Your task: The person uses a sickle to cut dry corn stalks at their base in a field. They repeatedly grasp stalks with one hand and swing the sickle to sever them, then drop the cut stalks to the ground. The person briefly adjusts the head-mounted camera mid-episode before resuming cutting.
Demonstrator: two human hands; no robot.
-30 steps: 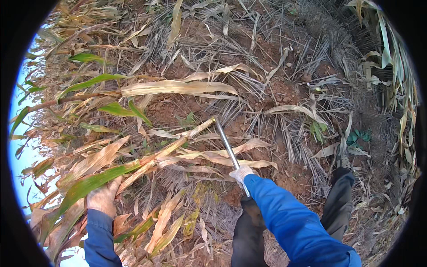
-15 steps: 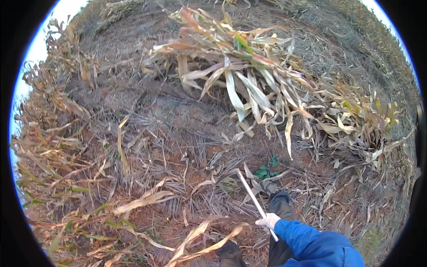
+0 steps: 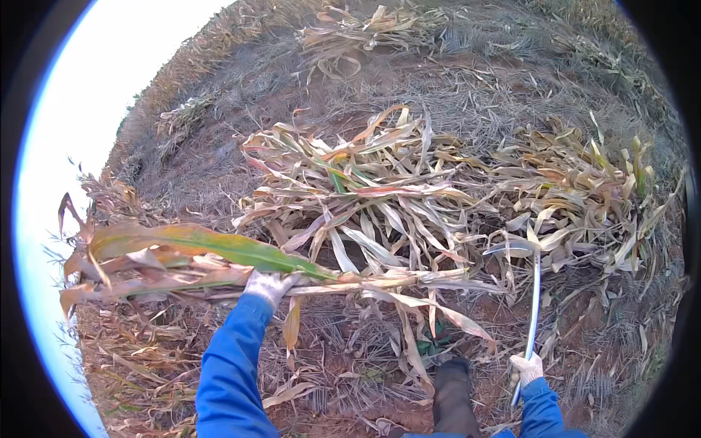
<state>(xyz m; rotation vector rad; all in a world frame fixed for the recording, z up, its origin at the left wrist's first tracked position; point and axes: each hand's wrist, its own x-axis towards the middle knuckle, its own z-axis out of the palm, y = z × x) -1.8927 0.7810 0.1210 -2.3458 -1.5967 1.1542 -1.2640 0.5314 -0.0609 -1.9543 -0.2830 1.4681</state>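
My left hand [image 3: 269, 286], in a pale glove and blue sleeve, is closed round a bunch of dry corn stalks [image 3: 197, 252]. The bunch lies level across the view, with leafy tops to the left and cut ends to the right. One broad leaf in it is still green and yellow. At the lower right my gloved right hand [image 3: 526, 369] grips the lower part of a sickle's long pale handle [image 3: 535, 314]. The sickle stands nearly upright, and its curved blade [image 3: 510, 250] points left at the edge of the piled leaves.
A heap of cut corn stalks [image 3: 365, 204] lies ahead of me, with another pile [image 3: 577, 190] to its right. Farther off is one more heap [image 3: 372, 33]. Reddish soil with straw and stubble surrounds my trousered leg [image 3: 454, 394]. Corn stands along the left.
My left hand has come into view holding corn stalks. My right hand and the sickle have moved right, and the handle has turned more upright. The view has shifted.
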